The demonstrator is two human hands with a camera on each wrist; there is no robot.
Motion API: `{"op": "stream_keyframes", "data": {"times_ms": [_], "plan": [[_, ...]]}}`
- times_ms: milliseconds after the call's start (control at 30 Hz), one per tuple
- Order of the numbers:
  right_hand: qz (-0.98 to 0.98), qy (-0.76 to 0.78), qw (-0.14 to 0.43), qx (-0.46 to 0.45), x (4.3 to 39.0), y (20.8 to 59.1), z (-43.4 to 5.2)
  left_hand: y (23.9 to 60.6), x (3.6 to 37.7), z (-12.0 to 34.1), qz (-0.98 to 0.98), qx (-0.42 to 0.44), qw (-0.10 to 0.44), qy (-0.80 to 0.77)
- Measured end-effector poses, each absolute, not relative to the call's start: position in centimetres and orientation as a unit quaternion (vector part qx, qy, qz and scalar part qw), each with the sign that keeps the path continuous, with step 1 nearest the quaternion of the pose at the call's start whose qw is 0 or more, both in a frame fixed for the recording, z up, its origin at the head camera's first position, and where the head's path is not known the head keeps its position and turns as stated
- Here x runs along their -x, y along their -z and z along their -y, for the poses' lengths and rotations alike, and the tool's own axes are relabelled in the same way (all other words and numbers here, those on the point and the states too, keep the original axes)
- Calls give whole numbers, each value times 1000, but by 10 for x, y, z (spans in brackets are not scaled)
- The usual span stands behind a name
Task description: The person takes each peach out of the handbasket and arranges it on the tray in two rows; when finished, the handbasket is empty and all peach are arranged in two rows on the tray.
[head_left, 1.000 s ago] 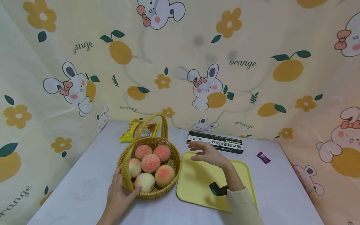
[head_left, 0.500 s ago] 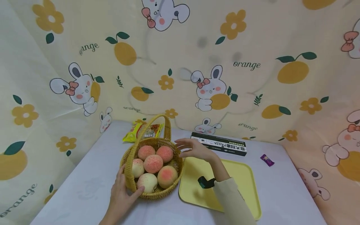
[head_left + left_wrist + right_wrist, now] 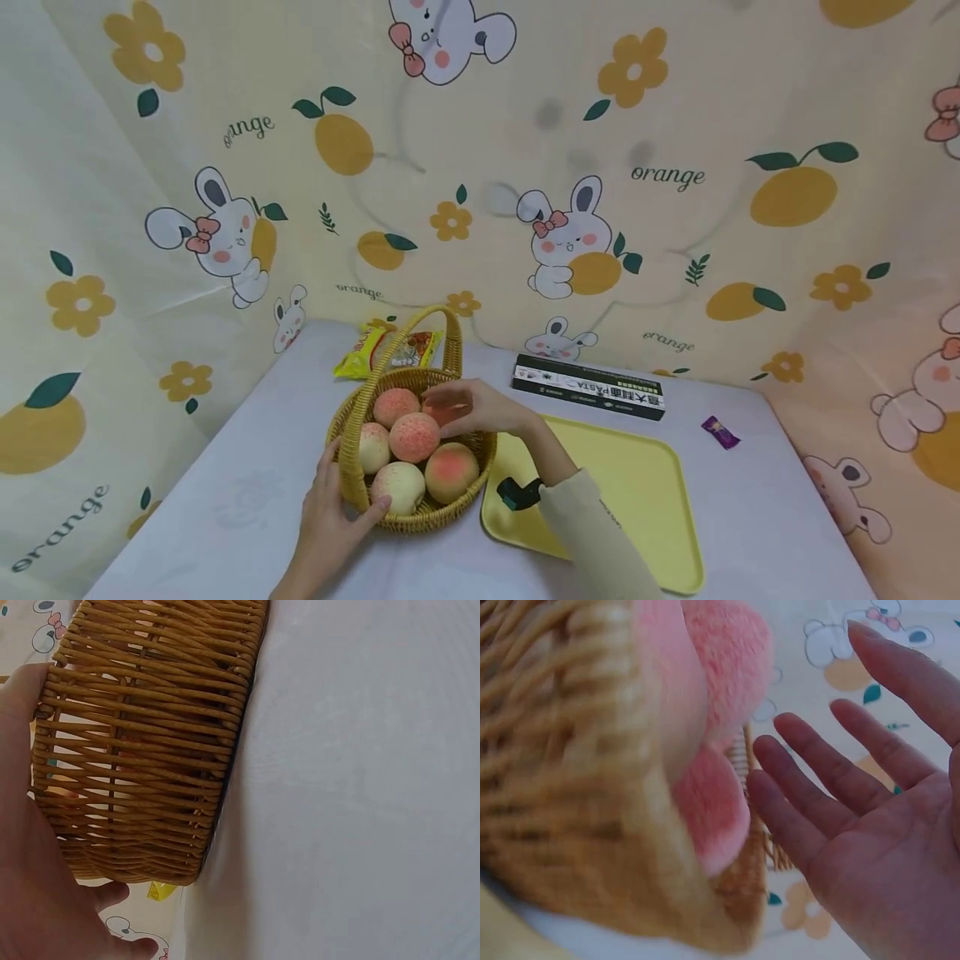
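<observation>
The right hand (image 3: 480,406) arches over a pink peach (image 3: 446,414) at the back right of the wicker basket (image 3: 422,522) — fingers and thumb spread wide, nothing gripped; whether a fingertip touches the peach, I cannot tell. The left hand (image 3: 333,510) lies spread along the basket's near left side, thumb at the rim, without a tight hold. The peach looks light and slightly soft, its fuzzy skin unlikely to slip — best taken gently around its widest part.
</observation>
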State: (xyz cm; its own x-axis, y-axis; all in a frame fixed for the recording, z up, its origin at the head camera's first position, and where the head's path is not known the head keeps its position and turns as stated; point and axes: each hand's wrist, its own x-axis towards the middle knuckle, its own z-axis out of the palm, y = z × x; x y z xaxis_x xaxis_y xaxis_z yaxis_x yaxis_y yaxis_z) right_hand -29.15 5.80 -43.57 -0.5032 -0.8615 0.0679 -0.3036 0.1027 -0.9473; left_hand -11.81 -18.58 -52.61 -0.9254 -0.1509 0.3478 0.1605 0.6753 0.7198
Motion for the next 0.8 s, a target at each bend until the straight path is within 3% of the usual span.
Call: {"op": "stream_keyframes", "data": {"times_ms": [800], "plan": [[-729, 412, 276, 472, 298, 443, -22, 527, 118, 185, 897, 0, 185, 402]]}}
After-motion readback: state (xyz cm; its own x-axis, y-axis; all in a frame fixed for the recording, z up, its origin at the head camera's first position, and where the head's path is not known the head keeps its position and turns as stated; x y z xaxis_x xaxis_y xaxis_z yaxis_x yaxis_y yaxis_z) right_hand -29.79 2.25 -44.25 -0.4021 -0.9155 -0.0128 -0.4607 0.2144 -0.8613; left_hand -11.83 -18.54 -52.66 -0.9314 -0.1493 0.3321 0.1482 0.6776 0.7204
